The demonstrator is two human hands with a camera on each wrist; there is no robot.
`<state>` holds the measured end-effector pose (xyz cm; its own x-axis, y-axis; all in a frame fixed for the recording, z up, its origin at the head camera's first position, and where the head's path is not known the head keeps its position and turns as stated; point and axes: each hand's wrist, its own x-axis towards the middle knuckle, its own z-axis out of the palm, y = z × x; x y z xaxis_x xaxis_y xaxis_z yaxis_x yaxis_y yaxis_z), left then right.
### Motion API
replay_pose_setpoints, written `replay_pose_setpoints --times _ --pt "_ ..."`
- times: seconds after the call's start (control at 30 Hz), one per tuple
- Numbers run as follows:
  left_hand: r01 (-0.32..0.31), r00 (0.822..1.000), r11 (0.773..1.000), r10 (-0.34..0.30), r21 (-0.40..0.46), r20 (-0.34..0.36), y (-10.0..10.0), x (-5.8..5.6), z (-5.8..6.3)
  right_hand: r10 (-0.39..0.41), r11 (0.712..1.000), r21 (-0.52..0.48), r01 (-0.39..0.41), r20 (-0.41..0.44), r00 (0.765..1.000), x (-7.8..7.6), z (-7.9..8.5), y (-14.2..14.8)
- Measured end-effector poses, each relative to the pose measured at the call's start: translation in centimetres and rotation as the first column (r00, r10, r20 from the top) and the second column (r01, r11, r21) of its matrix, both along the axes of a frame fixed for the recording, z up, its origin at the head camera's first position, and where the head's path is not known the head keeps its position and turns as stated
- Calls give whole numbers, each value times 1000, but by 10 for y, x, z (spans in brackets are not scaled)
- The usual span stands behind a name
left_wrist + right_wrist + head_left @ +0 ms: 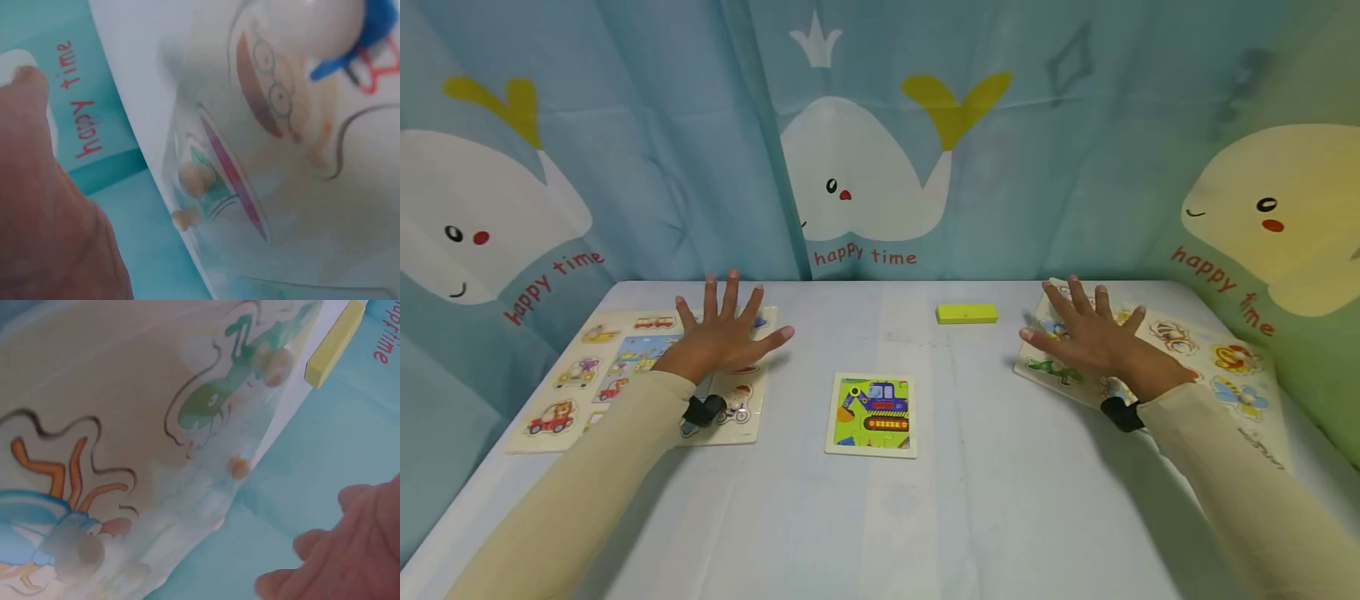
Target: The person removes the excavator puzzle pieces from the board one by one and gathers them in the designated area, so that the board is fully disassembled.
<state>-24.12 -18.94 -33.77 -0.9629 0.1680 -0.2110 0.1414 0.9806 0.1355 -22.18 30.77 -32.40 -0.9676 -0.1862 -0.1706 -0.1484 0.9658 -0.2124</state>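
Observation:
My left hand [721, 337] is spread above a puzzle board with vehicle pictures [568, 375] at the table's left; it holds nothing. On the other side, my right hand [1086, 333], fingers splayed and empty, hovers over an insect puzzle board [1213, 358] lying at a slant. A small square jigsaw [872, 417] with a purple digger on green, in a white frame, lies midway between the hands. In the left wrist view a round wooden knob [197, 179] stands on a board piece; the right wrist view has a green insect piece [209, 403] with a similar knob.
A yellow box [967, 313] lies near the back of the table, left of the insect board. Behind the table hangs a blue curtain [700, 167] printed with whales, which wraps round to both sides. A pale cloth [820, 517] covers the table.

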Motion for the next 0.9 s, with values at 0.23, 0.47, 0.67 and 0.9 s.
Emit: replay_pose_setpoints --times 0.23,0.47,0.67,0.9 --pt "185 982 967 -189 174 7 2 19 -1 99 992 -65 -107 -122 988 1 2 -9" --pt "329 941 898 -336 291 -28 16 41 -1 182 962 -174 -211 -165 969 6 0 -26" --pt "392 913 855 -408 338 -27 30 62 -1 186 956 -181 -233 -241 952 4 -1 -42" --pt "446 876 841 -481 306 43 45 80 -4 184 936 -233 -265 -319 930 3 -1 -62"
